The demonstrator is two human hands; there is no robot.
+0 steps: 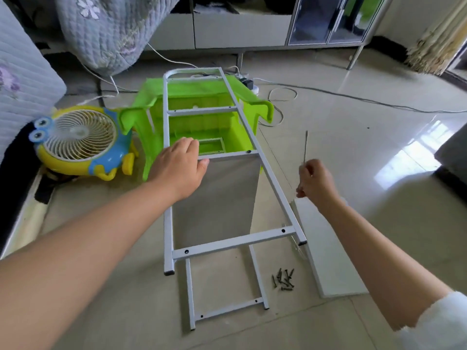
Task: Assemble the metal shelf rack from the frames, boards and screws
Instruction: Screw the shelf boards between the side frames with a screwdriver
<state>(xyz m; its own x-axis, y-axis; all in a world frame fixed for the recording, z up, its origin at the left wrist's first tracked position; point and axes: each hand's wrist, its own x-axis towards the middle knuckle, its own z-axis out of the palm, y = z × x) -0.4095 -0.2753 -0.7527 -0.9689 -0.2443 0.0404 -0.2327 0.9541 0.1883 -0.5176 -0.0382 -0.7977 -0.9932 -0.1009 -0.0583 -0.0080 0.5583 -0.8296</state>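
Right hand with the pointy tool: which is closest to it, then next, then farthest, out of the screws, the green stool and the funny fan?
From the right hand, in the head view:
1. The pile of screws, on the floor below the hand, toward the person.
2. The green stool, up and to the left, under the white metal frame.
3. The fan, far left by the bed.

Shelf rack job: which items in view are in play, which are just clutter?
In play: upper frame, lower frame, standing board, spare board, screws, screwdriver in right hand, left hand.
Clutter: green stool, toy fan, cables.
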